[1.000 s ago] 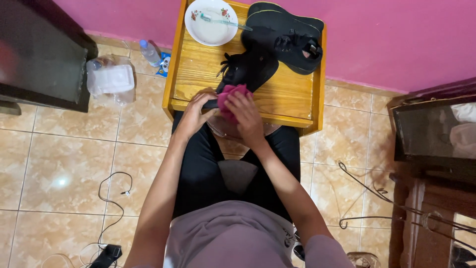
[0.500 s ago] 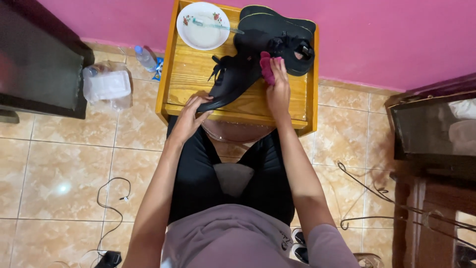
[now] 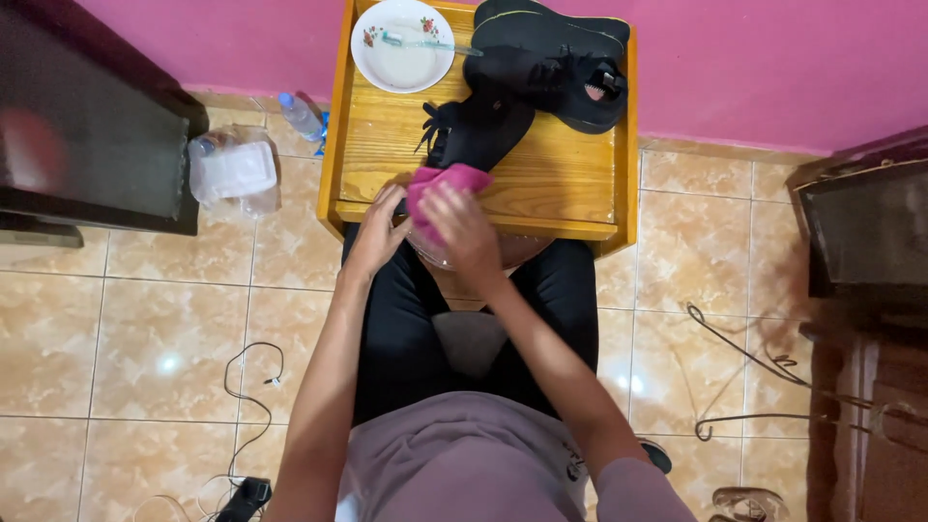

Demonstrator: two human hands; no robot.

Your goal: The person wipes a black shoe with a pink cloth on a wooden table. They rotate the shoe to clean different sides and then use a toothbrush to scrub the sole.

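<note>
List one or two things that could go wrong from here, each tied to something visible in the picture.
The black shoe lies near the table's front edge; rubbing with the pink cloth in the right hand could push it off. The plate with a toothbrush sits by the second shoe; a bump might knock it.

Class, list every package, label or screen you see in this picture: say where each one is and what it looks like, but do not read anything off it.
Plastic bottle: lying on the tiled floor left of the wooden table, clear with a blue label.
Clear plastic bag: on the floor beside the bottle, crumpled, with something white inside.
Dark screen-like panel: far left, black and glossy; unclear whether it is a screen.
</note>
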